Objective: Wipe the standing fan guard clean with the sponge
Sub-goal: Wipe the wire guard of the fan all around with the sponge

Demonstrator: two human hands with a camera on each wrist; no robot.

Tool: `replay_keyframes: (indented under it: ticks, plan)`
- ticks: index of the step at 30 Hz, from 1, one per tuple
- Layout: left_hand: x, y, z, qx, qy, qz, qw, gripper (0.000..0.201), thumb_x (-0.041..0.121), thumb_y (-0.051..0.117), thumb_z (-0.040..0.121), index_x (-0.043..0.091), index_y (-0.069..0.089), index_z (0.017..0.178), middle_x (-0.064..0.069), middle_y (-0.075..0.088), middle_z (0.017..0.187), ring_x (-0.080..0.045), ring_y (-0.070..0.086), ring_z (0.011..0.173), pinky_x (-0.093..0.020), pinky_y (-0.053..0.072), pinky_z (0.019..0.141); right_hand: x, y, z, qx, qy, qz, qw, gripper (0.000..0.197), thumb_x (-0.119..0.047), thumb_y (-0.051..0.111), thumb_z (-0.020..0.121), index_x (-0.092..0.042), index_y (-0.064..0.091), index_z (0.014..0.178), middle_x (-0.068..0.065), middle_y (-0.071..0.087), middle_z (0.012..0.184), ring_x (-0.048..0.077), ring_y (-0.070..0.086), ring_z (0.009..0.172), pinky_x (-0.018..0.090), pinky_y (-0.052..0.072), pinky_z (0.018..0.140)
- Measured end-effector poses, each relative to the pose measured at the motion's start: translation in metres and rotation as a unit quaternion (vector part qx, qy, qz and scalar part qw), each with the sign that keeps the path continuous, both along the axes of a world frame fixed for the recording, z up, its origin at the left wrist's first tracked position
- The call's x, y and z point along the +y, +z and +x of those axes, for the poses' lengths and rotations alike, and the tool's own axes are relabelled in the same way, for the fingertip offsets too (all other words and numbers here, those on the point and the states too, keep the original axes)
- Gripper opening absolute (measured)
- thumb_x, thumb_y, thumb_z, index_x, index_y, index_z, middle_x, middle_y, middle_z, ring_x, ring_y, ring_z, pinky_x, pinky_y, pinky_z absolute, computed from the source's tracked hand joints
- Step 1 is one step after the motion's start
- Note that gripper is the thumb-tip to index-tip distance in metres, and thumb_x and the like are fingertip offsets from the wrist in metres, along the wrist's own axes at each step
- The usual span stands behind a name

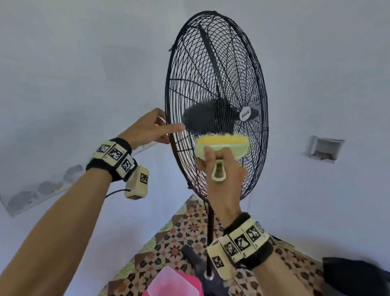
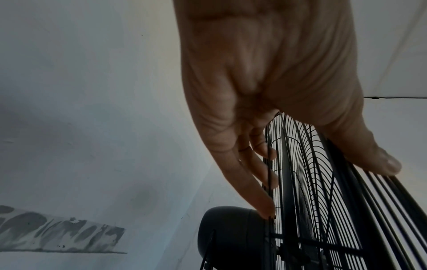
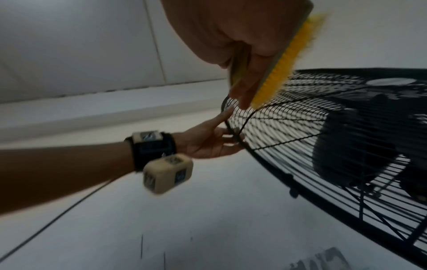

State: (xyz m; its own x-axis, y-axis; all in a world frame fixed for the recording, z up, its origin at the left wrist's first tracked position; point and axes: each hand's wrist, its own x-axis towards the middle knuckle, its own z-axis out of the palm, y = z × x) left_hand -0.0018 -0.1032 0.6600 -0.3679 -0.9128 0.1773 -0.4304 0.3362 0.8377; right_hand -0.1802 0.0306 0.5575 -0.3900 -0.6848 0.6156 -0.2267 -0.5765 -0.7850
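While left hand [image 1: 148,128] pinches the fan guard [image 1: 216,103] rim to steady it, right hand [image 1: 219,169] fingers clamp the sponge [image 1: 222,145], yellow face against the wires for wiping.

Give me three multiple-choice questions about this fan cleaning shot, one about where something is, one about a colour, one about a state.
1. Where is the left hand?
A. At the guard's left rim
B. On the fan pole
C. In the pink tub

2. What colour is the scrubbing face of the sponge?
A. Blue
B. Yellow
C. Red

3. How is the right hand occupied?
A. Hanging idle
B. Flat against the wall
C. Gripping the sponge's handle

Answers: 1 A, its fingers and thumb straddle the fan guard rim; 2 B, yellow bristly face in a pale green holder; 3 C, fingers curl round the handle, sponge at the grille.
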Motion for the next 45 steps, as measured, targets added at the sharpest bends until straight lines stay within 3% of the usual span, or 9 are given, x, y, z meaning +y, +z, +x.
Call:
replay_keyframes:
  ticks: [5, 9, 16, 24, 27, 30, 37, 40, 45]
  plan:
    - [0.0, -0.001, -0.001, -0.004, 0.001, -0.007, 1.0, 0.09, 0.07, 0.09, 0.059, 0.016, 0.054, 0.122, -0.019, 0.064, 0.118, -0.025, 0.078, 0.092, -0.043, 0.062, 0.09, 0.008, -0.011, 0.037, 0.155, 0.09, 0.034, 0.983, 0.023, -0.04, 0.054, 0.106, -0.022, 0.052, 0.091, -0.002, 0.074, 0.085, 0.007, 0.074, 0.074, 0.036, 0.059, 0.056]
    - [0.003, -0.006, 0.002, 0.015, 0.012, -0.011, 1.0, 0.091, 0.07, 0.09, 0.056, 0.016, 0.056, 0.12, -0.021, 0.062, 0.119, -0.028, 0.076, 0.094, -0.043, 0.063, 0.088, 0.003, -0.004, 0.008, 0.064, -0.029, -0.015, 0.997, 0.025, -0.03, 0.055, 0.107, -0.012, 0.055, 0.09, -0.004, 0.071, 0.079, 0.0, 0.072, 0.07, 0.017, 0.049, 0.047]
    - [-0.001, -0.005, -0.002, 0.012, 0.011, -0.008, 1.0, 0.079, 0.063, 0.09, 0.065, 0.015, 0.056, 0.118, -0.015, 0.064, 0.111, -0.027, 0.077, 0.092, -0.042, 0.063, 0.087, 0.018, -0.007, 0.032, 0.133, 0.104, 0.036, 0.985, 0.022, -0.039, 0.052, 0.105, -0.022, 0.053, 0.091, 0.004, 0.075, 0.094, 0.007, 0.075, 0.073, 0.023, 0.055, 0.051]
    - [0.001, -0.009, -0.002, 0.027, 0.015, 0.0, 1.0, 0.087, 0.066, 0.091, 0.061, 0.016, 0.055, 0.122, -0.022, 0.065, 0.117, -0.026, 0.077, 0.092, -0.044, 0.063, 0.088, -0.003, 0.006, -0.014, -0.002, -0.072, -0.049, 0.996, 0.026, -0.028, 0.056, 0.106, -0.009, 0.055, 0.089, 0.003, 0.069, 0.075, 0.02, 0.074, 0.065, 0.038, 0.058, 0.047]
    - [0.001, -0.008, -0.004, 0.033, 0.014, 0.005, 0.999, 0.08, 0.061, 0.091, 0.066, 0.016, 0.054, 0.121, -0.024, 0.064, 0.119, -0.03, 0.076, 0.094, -0.044, 0.063, 0.089, 0.002, 0.005, -0.003, 0.12, -0.012, -0.053, 0.991, 0.023, -0.027, 0.055, 0.106, -0.013, 0.054, 0.088, -0.004, 0.067, 0.071, 0.01, 0.07, 0.06, 0.021, 0.047, 0.042]
    - [0.001, -0.009, -0.005, 0.038, 0.018, 0.015, 0.999, 0.075, 0.054, 0.089, 0.069, 0.014, 0.053, 0.122, -0.024, 0.062, 0.12, -0.035, 0.074, 0.1, -0.043, 0.062, 0.09, -0.002, -0.004, 0.006, 0.23, 0.019, -0.04, 0.972, 0.027, -0.036, 0.053, 0.107, -0.016, 0.052, 0.09, -0.001, 0.067, 0.067, 0.012, 0.063, 0.054, 0.034, 0.047, 0.043]
    - [-0.003, -0.013, -0.002, 0.048, 0.014, 0.011, 0.999, 0.088, 0.064, 0.091, 0.061, 0.017, 0.054, 0.125, -0.029, 0.06, 0.126, -0.032, 0.074, 0.1, -0.043, 0.063, 0.087, 0.024, -0.109, -0.045, 0.239, 0.092, 0.154, 0.954, 0.017, -0.021, 0.054, 0.107, -0.022, 0.05, 0.09, -0.011, 0.058, 0.065, -0.001, 0.058, 0.049, 0.012, 0.038, 0.043]
    - [-0.003, -0.013, -0.006, 0.05, 0.014, 0.007, 0.999, 0.091, 0.065, 0.09, 0.06, 0.015, 0.053, 0.125, -0.031, 0.061, 0.122, -0.035, 0.073, 0.101, -0.045, 0.063, 0.087, 0.025, -0.084, -0.035, 0.234, 0.079, 0.103, 0.963, 0.023, -0.022, 0.055, 0.106, -0.027, 0.047, 0.085, -0.009, 0.061, 0.061, 0.002, 0.06, 0.048, 0.011, 0.037, 0.041]
    - [-0.005, -0.017, -0.009, 0.054, 0.025, 0.003, 0.998, 0.086, 0.069, 0.092, 0.058, 0.012, 0.053, 0.11, -0.021, 0.061, 0.099, -0.035, 0.074, 0.093, -0.049, 0.062, 0.088, 0.002, -0.024, -0.009, 0.227, 0.087, -0.023, 0.97, 0.025, -0.032, 0.053, 0.108, -0.018, 0.047, 0.088, 0.0, 0.061, 0.063, 0.017, 0.064, 0.049, 0.038, 0.044, 0.038]
